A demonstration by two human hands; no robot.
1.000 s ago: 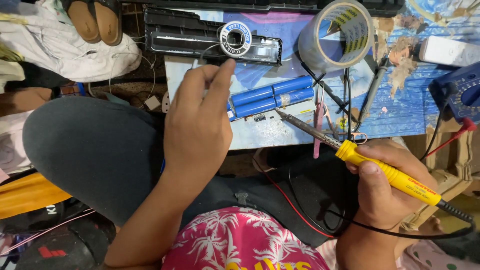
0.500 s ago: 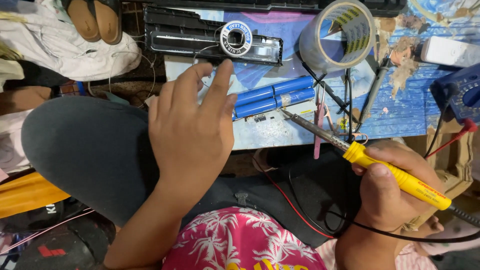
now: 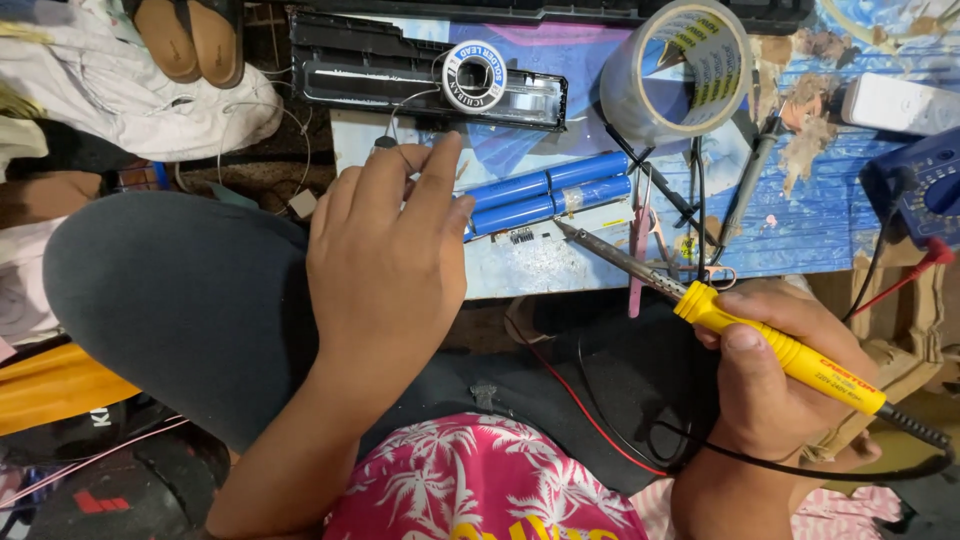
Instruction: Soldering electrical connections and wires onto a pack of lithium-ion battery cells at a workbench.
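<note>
Low down, a small board-like worktop (image 3: 800, 230) with worn blue paint and pale peeling patches sits on a cluttered floor, in front of the person's dark-trousered knee. Crumpled white cloth (image 3: 130, 95) and a pair of tan sandals (image 3: 190, 40) lie at the far left.

On the worktop, four smooth blue cylindrical cells (image 3: 548, 192) lie in two rows, with a small pale circuit strip (image 3: 530, 262) just near of them. Beyond them a long black plastic casing (image 3: 420, 80) holds a round solder spool (image 3: 474, 76). A large roll of clear tape (image 3: 680, 70) stands at the far right of it, and a blue meter (image 3: 925, 195) rests at the right edge.

The left hand (image 3: 385, 270) hovers over the left end of the cells, fingers loosely spread and holding nothing that can be seen. The right hand (image 3: 775, 385) is closed round the yellow handle of a soldering iron (image 3: 700, 300), whose thin metal tip reaches to the right end of the cells. Its black cord loops across the lap beside a red wire (image 3: 560, 385).
</note>
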